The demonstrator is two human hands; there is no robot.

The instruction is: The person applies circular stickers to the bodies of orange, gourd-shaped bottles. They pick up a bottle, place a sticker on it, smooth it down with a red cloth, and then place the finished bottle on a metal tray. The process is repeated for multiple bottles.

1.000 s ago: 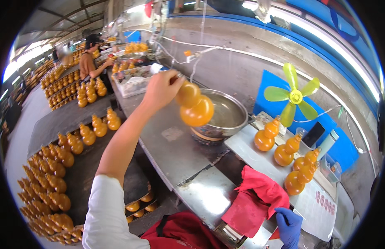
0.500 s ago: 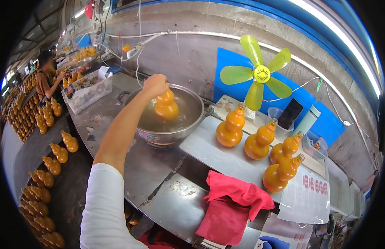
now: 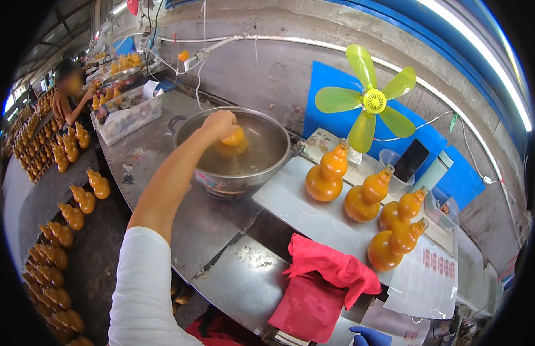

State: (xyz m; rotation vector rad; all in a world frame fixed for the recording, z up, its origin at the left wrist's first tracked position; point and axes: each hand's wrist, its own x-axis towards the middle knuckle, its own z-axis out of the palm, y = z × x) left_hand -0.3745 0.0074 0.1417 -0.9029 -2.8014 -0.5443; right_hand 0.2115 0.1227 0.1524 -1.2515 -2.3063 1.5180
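My left hand [image 3: 219,124] reaches into a wide metal basin [image 3: 288,151] of water at the centre. It is closed round the upper end of an orange-yellow gourd-shaped bottle [image 3: 235,137], whose lower bulb is under the water. At the bottom edge shows part of my right hand [image 3: 372,337], in a blue glove. Its visible fingers are stretched out and apart beside a printed sheet [image 3: 394,323], with nothing seen in them; the rest is cut off.
Several gourd bottles [image 3: 324,183] stand on a pale board right of the basin, near a label sheet [image 3: 426,282], red cloths [image 3: 313,294] and a green fan [image 3: 374,101]. A plastic bin [image 3: 129,124] sits at the left back. More gourd bottles [image 3: 83,198] line the left; a person works beyond.
My left hand has lowered the gourd bottle deeper into the basin's water. My gloved right hand has shifted slightly left. The whole view has turned a little.
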